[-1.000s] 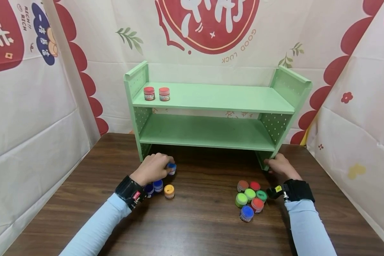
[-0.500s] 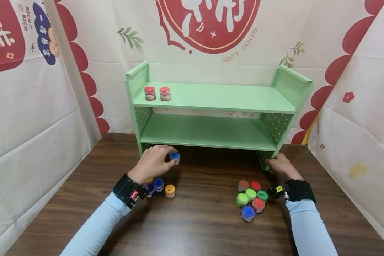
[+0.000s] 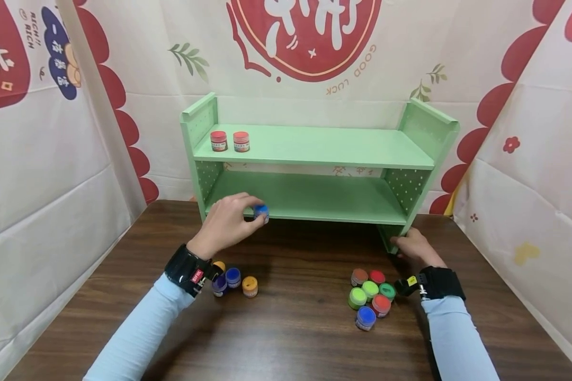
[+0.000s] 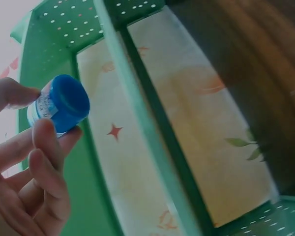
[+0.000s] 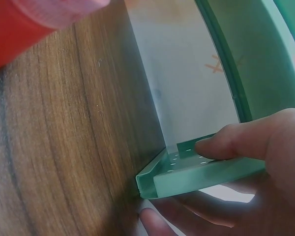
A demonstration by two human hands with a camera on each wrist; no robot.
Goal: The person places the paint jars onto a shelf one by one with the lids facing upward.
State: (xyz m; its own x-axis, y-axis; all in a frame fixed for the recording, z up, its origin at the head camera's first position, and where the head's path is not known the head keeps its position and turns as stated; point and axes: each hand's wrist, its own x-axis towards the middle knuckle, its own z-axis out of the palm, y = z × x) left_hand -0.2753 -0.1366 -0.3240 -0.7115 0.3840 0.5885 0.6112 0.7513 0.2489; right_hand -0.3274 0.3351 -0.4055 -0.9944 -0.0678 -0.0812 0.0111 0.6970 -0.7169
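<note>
Where the blue jar point(image 4: 61, 104) hangs: in front of the lower shelf point(image 3: 324, 196), pinched by the left hand point(image 3: 226, 225).
Shape: squat, smooth cylinder.
Axis: slanted in the left wrist view, plain blue end rightward.
Right hand point(image 3: 414, 247): grips the perforated side panel point(image 5: 187, 183).
Table point(image 3: 276, 338): dark wood grain.

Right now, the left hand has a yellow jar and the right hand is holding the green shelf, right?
Not quite: the jar in the left hand is blue, as the left wrist view shows. The right hand is indeed holding the green shelf.
</note>
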